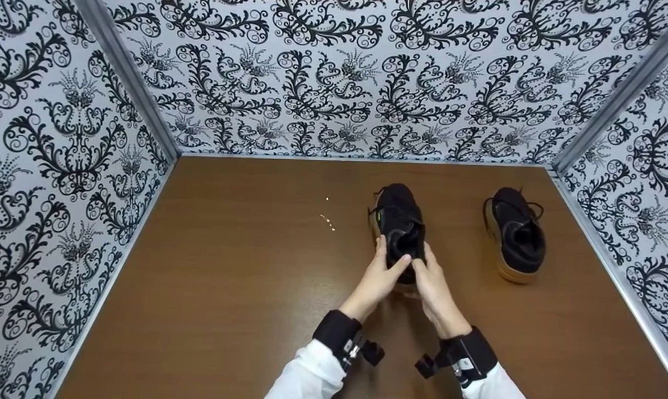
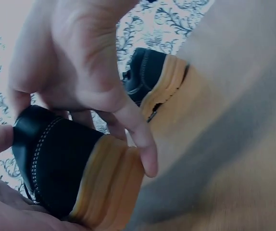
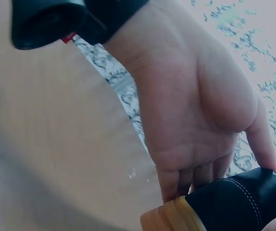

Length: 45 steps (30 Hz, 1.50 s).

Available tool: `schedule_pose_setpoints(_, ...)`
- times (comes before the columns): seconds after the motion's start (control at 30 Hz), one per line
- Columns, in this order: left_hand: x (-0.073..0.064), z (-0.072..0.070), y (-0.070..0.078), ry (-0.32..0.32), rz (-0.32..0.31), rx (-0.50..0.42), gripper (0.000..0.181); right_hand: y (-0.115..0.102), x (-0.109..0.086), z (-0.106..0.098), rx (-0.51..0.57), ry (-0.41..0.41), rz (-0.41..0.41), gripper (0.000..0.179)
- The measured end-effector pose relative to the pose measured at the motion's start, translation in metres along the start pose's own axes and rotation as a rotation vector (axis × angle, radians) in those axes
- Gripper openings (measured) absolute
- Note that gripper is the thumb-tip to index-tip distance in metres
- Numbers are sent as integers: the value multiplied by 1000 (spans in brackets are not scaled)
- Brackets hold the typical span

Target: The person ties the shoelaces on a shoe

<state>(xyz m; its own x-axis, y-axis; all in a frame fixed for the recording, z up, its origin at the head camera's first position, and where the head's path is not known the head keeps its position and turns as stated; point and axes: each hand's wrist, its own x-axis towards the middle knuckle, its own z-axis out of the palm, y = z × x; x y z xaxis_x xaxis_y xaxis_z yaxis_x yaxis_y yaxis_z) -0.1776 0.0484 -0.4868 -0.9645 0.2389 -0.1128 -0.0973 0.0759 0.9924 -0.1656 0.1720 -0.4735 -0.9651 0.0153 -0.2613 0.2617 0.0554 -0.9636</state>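
A black lace-up shoe (image 1: 399, 208) with a tan sole points its toe towards the back wall. My left hand (image 1: 377, 279) grips the left side of its heel, thumb at the rear of the collar. On the opposite side, my right hand (image 1: 435, 285) holds the heel, and the two thumb tips come close together over the collar. White stitching runs down the shoe's heel (image 2: 56, 159) in the left wrist view. To the right, a matching black shoe (image 1: 505, 213) stands apart on the brown table (image 1: 245, 266), toe also towards the back.
Patterned black-and-white walls (image 1: 334, 83) enclose the table at the back and both sides. Metal edging (image 1: 616, 282) runs along the right border. Small bright specks (image 1: 327, 220) show on the tabletop left of the held shoe. Each wrist wears a black strap with a small camera.
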Motion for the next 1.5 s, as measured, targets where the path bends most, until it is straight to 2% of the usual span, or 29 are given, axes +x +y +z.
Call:
schedule_pose_setpoints(0.2,-17,-12,-8,26,35,-6,81,9,-10,13,-51,-22,-84,58)
schedule_pose_setpoints(0.33,-30,-17,-20,47,61,15,82,18,-19,21,-56,-30,-129,56)
schedule_pose_setpoints(0.47,-45,-21,-33,51,75,-4,82,27,-31,29,-49,-49,-148,59)
schedule_pose_setpoints(0.67,-69,-25,-44,47,57,-47,81,40,-51,40,7,-68,-120,64)
schedule_pose_setpoints(0.87,-88,-25,-50,80,36,-40,81,49,-65,45,-20,-59,-106,65)
schedule_pose_setpoints(1.03,-98,-21,-54,80,16,-71,81,55,-74,43,-66,-45,-95,64)
schedule_pose_setpoints(1.27,-105,-13,-58,73,-3,-111,81,60,-83,36,-126,-44,-133,63)
schedule_pose_setpoints(1.5,-110,-12,-58,43,-28,-112,79,64,-90,29,-342,-6,-194,60)
